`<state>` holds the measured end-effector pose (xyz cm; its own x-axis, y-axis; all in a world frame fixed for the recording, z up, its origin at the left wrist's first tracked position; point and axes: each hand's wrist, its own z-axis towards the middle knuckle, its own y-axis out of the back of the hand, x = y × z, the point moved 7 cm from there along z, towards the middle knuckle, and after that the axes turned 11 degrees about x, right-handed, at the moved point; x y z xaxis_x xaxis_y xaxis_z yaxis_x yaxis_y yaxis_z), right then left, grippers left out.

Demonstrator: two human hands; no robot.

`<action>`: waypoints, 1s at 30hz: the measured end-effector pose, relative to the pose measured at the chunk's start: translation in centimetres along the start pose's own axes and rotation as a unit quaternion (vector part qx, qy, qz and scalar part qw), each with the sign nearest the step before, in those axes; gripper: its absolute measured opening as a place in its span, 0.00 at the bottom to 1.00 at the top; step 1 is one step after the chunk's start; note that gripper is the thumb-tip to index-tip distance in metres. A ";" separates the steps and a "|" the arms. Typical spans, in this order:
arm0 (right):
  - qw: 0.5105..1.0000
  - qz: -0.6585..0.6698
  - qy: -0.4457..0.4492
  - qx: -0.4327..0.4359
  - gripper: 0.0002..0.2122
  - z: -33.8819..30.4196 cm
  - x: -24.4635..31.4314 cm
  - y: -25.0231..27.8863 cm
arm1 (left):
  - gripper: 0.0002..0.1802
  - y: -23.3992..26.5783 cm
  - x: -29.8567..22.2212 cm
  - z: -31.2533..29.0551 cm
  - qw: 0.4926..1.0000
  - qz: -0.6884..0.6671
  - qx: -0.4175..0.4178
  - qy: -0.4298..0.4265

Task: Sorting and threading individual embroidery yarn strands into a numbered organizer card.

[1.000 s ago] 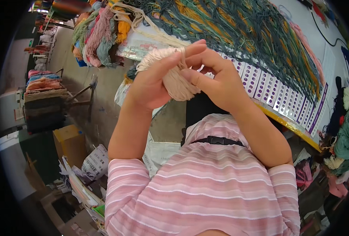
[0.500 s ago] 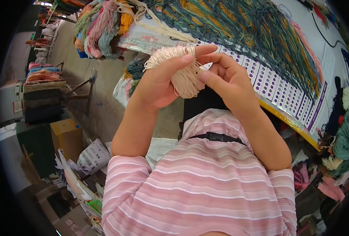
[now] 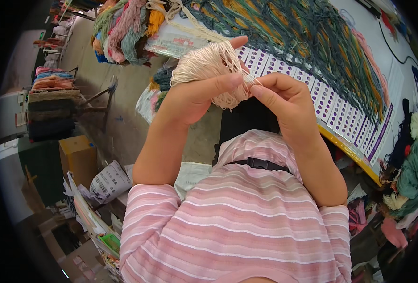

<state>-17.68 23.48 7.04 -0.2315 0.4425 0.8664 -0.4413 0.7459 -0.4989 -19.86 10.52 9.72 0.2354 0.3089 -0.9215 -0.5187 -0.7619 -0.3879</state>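
A skein of cream yarn point(image 3: 200, 65) is draped over my left hand point(image 3: 197, 96), its loops hanging on both sides of the palm. My left thumb presses across the skein while the index finger sticks out past its top. Close by on the right, my right hand point(image 3: 291, 106) pinches a few cream strands between thumb and forefinger. Those strands are drawn taut sideways from the skein. The other fingers of my left hand are hidden behind the yarn.
A table on the right carries a long spread of green, blue and mustard yarn point(image 3: 284, 37) above a purple-dotted sheet point(image 3: 329, 99). Coloured skeins point(image 3: 124, 33) hang at its far left corner. Folded stacks point(image 3: 53, 104) and a cardboard box point(image 3: 78, 158) stand left; more yarn point(image 3: 412, 174) hangs right.
My right hand has moved slightly right and down, pulling strands out from the skein. My left hand has turned, so the skein spreads wider and its loops show more.
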 end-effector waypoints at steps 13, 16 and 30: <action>1.000 0.011 0.016 0.009 0.06 0.2 -0.3 0.8 | 0.36 -0.6 -0.1 0.9 1.000 0.014 -0.009 -0.008; 1.000 0.010 0.017 0.005 0.05 0.2 -0.1 0.9 | 0.35 -0.4 -0.1 0.8 0.999 0.027 -0.021 -0.003; 0.978 -0.173 -0.112 0.006 0.05 0.4 -0.4 0.7 | 0.30 -0.2 -0.7 0.9 0.993 0.095 -0.073 -0.010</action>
<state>-18.20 23.65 6.35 -0.2500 0.0426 0.9673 -0.5363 0.8257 -0.1750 -20.69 10.98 10.41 0.1277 0.1628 -0.9784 -0.4271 -0.8813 -0.2024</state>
